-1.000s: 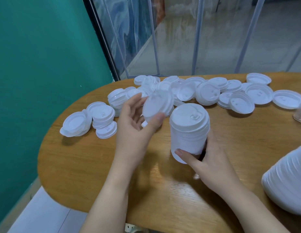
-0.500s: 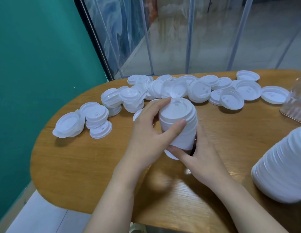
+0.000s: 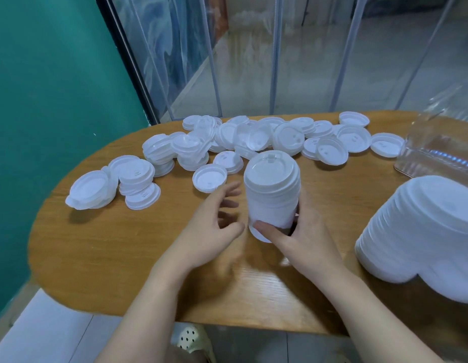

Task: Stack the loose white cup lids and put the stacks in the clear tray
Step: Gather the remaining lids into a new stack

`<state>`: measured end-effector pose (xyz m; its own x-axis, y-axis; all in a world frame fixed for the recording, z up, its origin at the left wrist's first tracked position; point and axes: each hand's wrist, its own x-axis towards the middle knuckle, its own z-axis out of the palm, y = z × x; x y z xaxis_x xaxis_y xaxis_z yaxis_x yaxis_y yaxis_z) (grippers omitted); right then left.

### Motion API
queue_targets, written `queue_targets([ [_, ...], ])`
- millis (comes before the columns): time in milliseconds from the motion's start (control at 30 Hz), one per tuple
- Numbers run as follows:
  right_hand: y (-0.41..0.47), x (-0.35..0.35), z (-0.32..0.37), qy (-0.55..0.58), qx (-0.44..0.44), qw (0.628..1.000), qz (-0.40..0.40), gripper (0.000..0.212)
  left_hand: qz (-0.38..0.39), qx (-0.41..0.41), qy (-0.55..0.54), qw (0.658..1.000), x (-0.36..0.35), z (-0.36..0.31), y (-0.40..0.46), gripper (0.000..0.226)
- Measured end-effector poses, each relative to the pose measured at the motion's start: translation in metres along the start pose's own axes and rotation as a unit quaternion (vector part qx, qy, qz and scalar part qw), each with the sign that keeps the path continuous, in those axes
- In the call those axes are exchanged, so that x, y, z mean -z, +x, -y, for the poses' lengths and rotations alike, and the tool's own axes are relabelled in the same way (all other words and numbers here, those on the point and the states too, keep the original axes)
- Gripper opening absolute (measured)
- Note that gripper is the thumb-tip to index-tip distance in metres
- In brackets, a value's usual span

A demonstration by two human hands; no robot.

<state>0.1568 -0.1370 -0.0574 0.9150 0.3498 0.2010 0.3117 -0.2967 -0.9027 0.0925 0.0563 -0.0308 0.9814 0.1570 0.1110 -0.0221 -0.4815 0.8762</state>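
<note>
While the stack of lids stands upright on the tabletop near the front edge, the right hand wraps its base, thumb across the front. The left hand hangs just beside it, fingers spread and holding nothing. Behind, many loose lids lie scattered across the far side, some in short piles, so most stacking is left. At right a larger mass of stacked lids sits close to the camera, and the clear tray beyond it looks empty, though its edge is cut off.
</note>
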Motion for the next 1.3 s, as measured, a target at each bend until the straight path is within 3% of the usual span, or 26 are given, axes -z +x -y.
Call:
queue_targets([
  [233, -0.040, 0.014, 0.007, -0.013, -0.039, 0.998, -0.043, 0.081, 0.106, 0.014, -0.067, 0.992, -0.018, -0.014, -0.022, 0.083],
  [367, -0.063, 0.019, 0.007, -0.005, -0.060, 0.997, -0.055, 0.080, 0.098, 0.016, -0.108, 0.989, -0.029, -0.029, -0.038, 0.071],
  [533, -0.074, 0.029, 0.012, -0.049, -0.077, 0.994, -0.061, 0.059, 0.084, 0.035, -0.118, 0.989, -0.046, -0.040, -0.044, 0.061],
  [733, -0.094, 0.038, 0.021, -0.071, -0.094, 0.987, -0.105, 0.044, 0.092, 0.061, -0.110, 0.988, -0.065, -0.040, -0.041, 0.064],
  [1100, -0.115, 0.054, 0.020, -0.095, -0.121, 0.974, -0.165, 0.036, 0.104, 0.052, -0.125, 0.985, -0.090, -0.047, -0.042, 0.071],
  [1300, -0.119, 0.063, 0.021, -0.096, -0.111, 0.973, -0.181, 0.026, 0.094, 0.056, -0.123, 0.986, -0.097, -0.052, -0.043, 0.062],
])
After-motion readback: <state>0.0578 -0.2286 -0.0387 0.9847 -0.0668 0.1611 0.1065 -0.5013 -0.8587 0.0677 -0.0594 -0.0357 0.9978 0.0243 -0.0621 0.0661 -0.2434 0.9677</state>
